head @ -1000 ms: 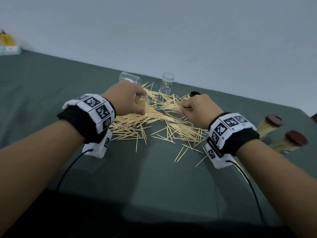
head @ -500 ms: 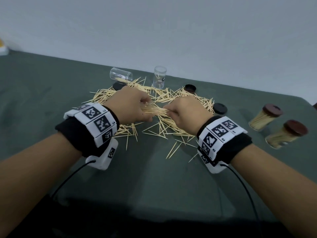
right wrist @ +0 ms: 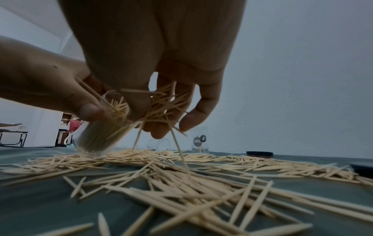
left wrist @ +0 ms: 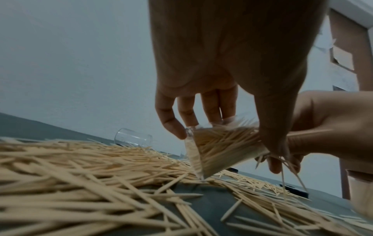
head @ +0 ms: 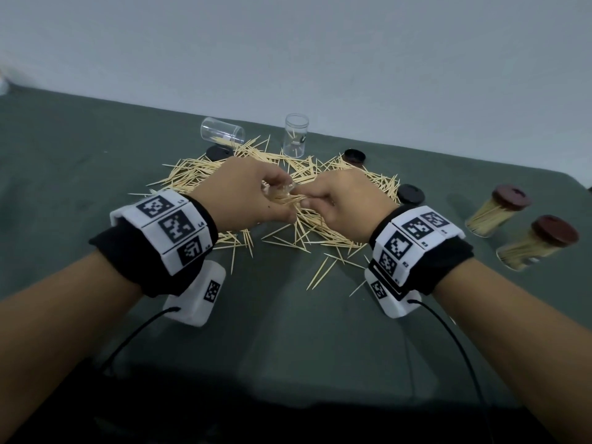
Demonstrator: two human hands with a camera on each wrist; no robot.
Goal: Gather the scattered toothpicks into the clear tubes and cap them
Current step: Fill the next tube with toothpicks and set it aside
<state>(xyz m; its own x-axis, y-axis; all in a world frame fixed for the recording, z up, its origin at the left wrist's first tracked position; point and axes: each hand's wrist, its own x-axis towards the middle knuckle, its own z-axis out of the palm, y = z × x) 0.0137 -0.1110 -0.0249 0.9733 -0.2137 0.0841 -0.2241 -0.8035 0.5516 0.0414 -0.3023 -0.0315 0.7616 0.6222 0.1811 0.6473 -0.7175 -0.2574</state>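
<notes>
Toothpicks lie scattered in a broad heap on the green tabletop, and a tilted clear tube packed with more of them is held low over the heap, its base just at the sticks. The left hand curls fingers and thumb round this tube; the right hand, knuckles up and touching the left, pinches a loose bunch of toothpicks at the tube's mouth, a few sticks dangling down to the pile. From the head view the held tube is almost wholly hidden between the two hands. Behind the heap an empty tube lies on its side with a few sticks at its mouth, and an upright tube stands beside it, bearing a small dark round label whose writing is too small to read. Three dark caps rest loose around the far edge of the heap. Well to the right, two filled tubes with brown caps stand near each other. Both wrists wear black bands with white square-code blocks and trailing cables.
</notes>
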